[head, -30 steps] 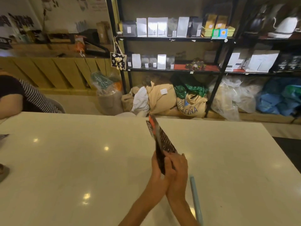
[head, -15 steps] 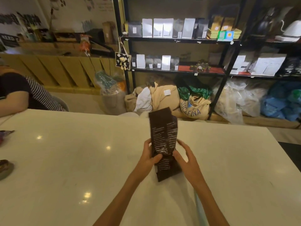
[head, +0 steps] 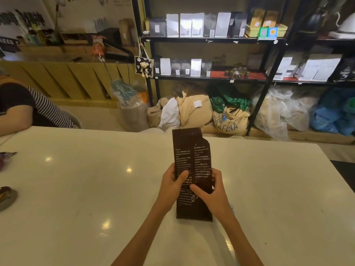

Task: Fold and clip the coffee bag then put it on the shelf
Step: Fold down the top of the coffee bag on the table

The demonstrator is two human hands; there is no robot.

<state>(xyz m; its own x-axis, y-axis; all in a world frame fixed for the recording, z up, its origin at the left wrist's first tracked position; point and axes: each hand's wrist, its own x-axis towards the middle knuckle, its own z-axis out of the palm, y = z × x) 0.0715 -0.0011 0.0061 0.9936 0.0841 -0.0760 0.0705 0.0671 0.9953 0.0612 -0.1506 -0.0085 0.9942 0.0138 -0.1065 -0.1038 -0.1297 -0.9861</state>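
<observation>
Now, line by line:

Change: half a second ago the coffee bag [head: 192, 169] stood twisted with a narrow side partly toward the camera; it has turned so its printed flat face looks straight back at the person. A second ago it was pressed edge-on between the palms.
Hands then and now: the right hand [head: 212, 192], which was open and only brushing the bag's right edge, has closed onto it; the left hand [head: 172, 186] keeps its hold but sits higher against the left edge.
Left grip: fingers wrapped behind the bag, thumb [head: 182, 177] laid across the printed face, closed on the bag's middle.
Right grip: fingers curled round the right edge, thumb pressed on the face just below the left thumb; closed on the bag.
Bag: upright, its base on the white table [head: 76, 189] just below both grips, its top above them unfolded, with the right corner crumpled.
Clip: only a pale blue sliver [head: 232, 206] shows just right of the right wrist.
Shelf [head: 211, 77]: well beyond the hands, past the table's far edge, lined with other bags.
</observation>
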